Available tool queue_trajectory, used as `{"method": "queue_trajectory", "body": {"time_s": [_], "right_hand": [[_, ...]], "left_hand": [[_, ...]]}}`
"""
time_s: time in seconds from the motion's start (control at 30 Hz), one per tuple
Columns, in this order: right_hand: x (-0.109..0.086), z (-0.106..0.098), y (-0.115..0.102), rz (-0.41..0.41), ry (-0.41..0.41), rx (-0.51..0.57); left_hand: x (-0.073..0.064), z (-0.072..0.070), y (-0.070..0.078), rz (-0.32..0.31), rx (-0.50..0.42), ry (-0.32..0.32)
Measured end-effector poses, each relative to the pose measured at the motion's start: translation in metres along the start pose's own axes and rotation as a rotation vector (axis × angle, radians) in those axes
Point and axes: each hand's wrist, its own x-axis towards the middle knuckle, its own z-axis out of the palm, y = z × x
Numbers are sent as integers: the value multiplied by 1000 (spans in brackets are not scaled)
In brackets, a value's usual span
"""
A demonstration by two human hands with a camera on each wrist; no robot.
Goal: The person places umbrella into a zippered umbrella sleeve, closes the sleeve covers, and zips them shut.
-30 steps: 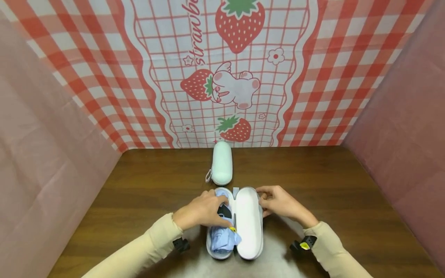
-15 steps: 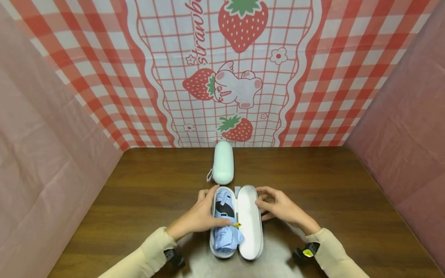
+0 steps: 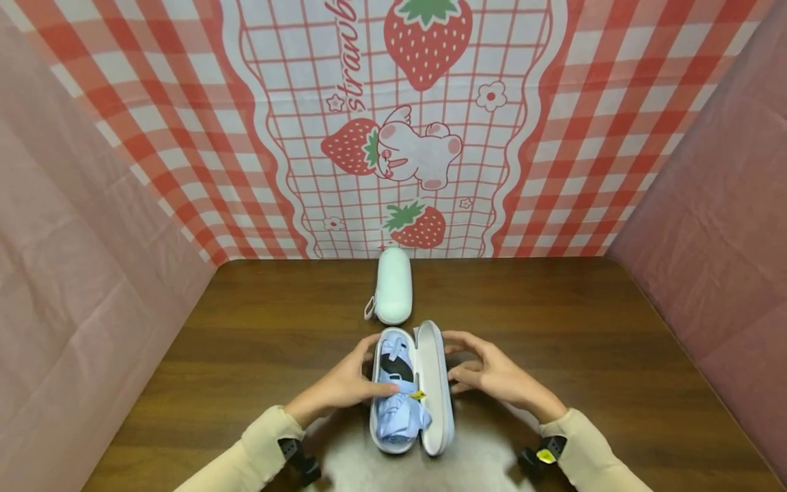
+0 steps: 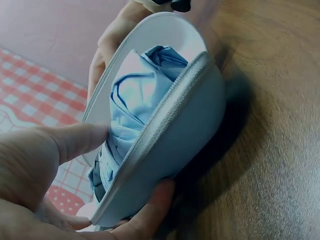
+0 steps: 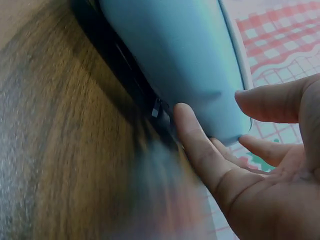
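Observation:
A long pale oval case (image 3: 435,396) lies unfolded on the table, its right-hand lid tilted up. In its left half rests a folded light blue umbrella (image 3: 399,417) with a black band and a small yellow tag (image 3: 418,395). My left hand (image 3: 344,383) grips the left half, thumb laid over the umbrella and fingers under the outer wall, as the left wrist view shows. My right hand (image 3: 492,369) touches the lid's outer face with its fingertips. In the right wrist view the thumb tip (image 5: 242,102) is near the lid's edge and a finger (image 5: 192,132) lies along its outer side.
A closed pale mint case (image 3: 394,285) with a wrist loop (image 3: 369,309) lies just behind the unfolded one. At the back of the wooden table (image 3: 270,307) hangs a red checked strawberry cloth (image 3: 418,157). Pink cloth walls (image 3: 713,225) stand on both sides.
The lid has swung up from lying flat, tilting leftward. My left hand has drawn back from over the umbrella to the case's left side. My right thumb has left the lid's inner rim.

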Motion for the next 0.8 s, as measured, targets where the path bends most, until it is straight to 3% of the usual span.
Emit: {"method": "queue_trajectory", "body": {"time_s": [0.17,0.43,0.8], "right_hand": [[3,5,-1,-63,-19,-31],[6,11,1,-126,-34,-130],[12,19,1,-115,-27,-188]], "left_hand": [[-4,-4,-1,-88,-117,4],[-6,-9,-3,-159,-290,-14],[-4,-4,-4,-180,-352,-33]]}}
